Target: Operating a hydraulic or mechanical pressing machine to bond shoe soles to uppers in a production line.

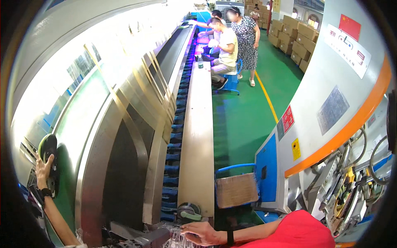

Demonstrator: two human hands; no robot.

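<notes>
In the head view, a black, oblong, sole-like piece with a lime-green edge [48,145] is held at the far left, beside a flat green surface [68,173]. It is gripped by the left hand [42,170], the thumb laid against its dark face and the fingers bent around its outer edge. The right hand [202,234] is placed at the lower middle, over crumpled clear plastic [177,239]; its fingers are partly extended and slightly bent, and whether anything is grasped cannot be told. Just beyond it, a dark round object with a pale green part [188,209] is set on the near end of a long pale bench [198,144]. A blue-framed chair with a brown seat [236,191] is placed to the right.
</notes>
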